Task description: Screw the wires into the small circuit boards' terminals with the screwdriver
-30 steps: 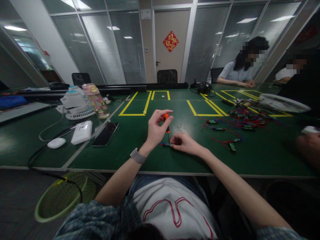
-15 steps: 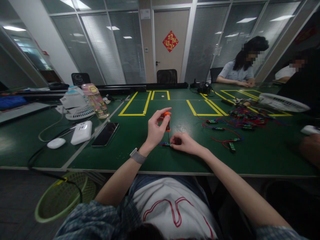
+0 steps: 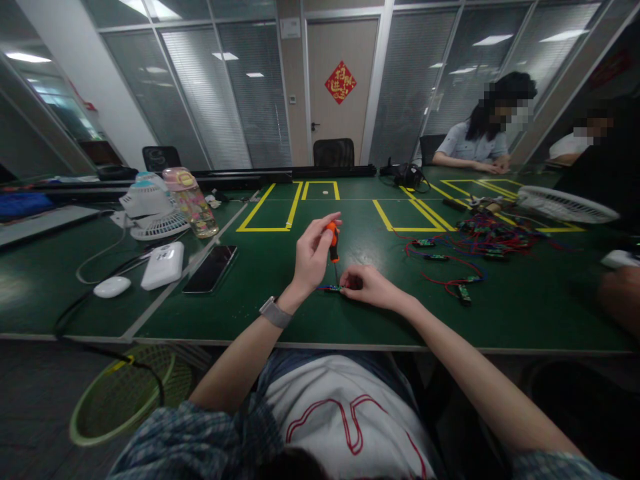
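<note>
- Glossy green tabletop (image 3: 380, 330) is marked with straight strips of yellow tape (image 3: 265, 229).
- A slim-shafted, orange-and-black screwdriver (image 3: 335, 252) is held nearly upright by the left hand (image 3: 311, 253).
- At its tip, a small, flat circuit board (image 3: 333, 289) is pinched against the tabletop by the right hand (image 3: 374, 288).
- Thin, tangled wires (image 3: 493, 235) are heaped rightward.

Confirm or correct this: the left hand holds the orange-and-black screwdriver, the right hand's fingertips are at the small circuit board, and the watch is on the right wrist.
Not quite: the head view shows the watch on the left wrist. The left hand does hold the screwdriver, and the right hand has its fingertips at the circuit board.
</note>
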